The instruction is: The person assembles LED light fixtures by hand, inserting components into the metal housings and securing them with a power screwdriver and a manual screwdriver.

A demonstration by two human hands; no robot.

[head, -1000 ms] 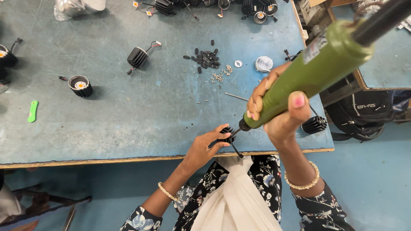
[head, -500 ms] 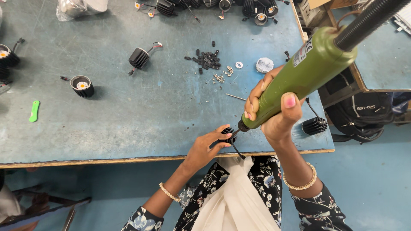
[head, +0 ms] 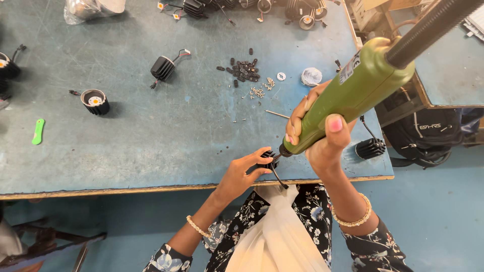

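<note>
My right hand (head: 318,135) grips a green powered screwdriver (head: 353,93) that hangs from a black cable and points down to the left. Its tip meets a small black finned lamp housing (head: 268,160) at the near edge of the blue worktable (head: 151,146). My left hand (head: 241,174) pinches that housing from below and holds it against the table edge. A thin black wire dangles from the housing over my lap.
More black finned housings lie on the table: one with wires (head: 162,67), one showing a yellow chip (head: 95,101), one at the right edge (head: 370,148). A heap of small black parts (head: 243,69), loose screws (head: 261,90), a green strip (head: 38,131). A black backpack (head: 428,136) sits at right.
The screwdriver and my right hand have shifted slightly up and right. My left hand keeps its hold on the housing at the table edge.
</note>
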